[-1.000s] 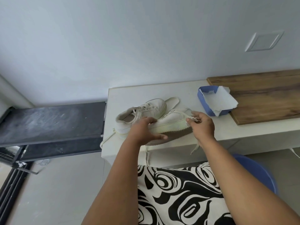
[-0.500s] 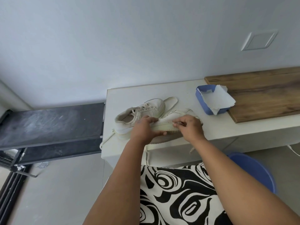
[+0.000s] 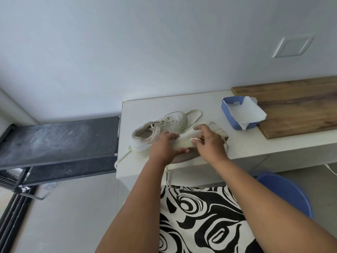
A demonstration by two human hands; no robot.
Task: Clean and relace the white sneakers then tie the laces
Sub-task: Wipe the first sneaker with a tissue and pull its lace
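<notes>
Near sneaker [image 3: 189, 141]: tipped on its side at the white counter's [image 3: 246, 143] front edge, sole facing the person.
Left hand [image 3: 165, 147]: fingers curled over the sneaker's heel end, gripping it.
Right hand [image 3: 209, 143]: pinches a small white wipe [image 3: 194, 139] against the sneaker's side.
Far sneaker [image 3: 158, 128]: upright just behind, laced.
Loose lace [image 3: 167, 175]: hangs over the counter front.
Blue tray [image 3: 237, 114]: right, holding white paper, beside a wooden board [image 3: 295, 106].

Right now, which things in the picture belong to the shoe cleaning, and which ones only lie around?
Part of the job:
- near sneaker, on its side, held by left hand
- small white wipe, pinched by right hand
- far sneaker
- loose insole
- blue tray with paper

Just lying about:
- wooden board
- blue stool
- black shelf
</notes>
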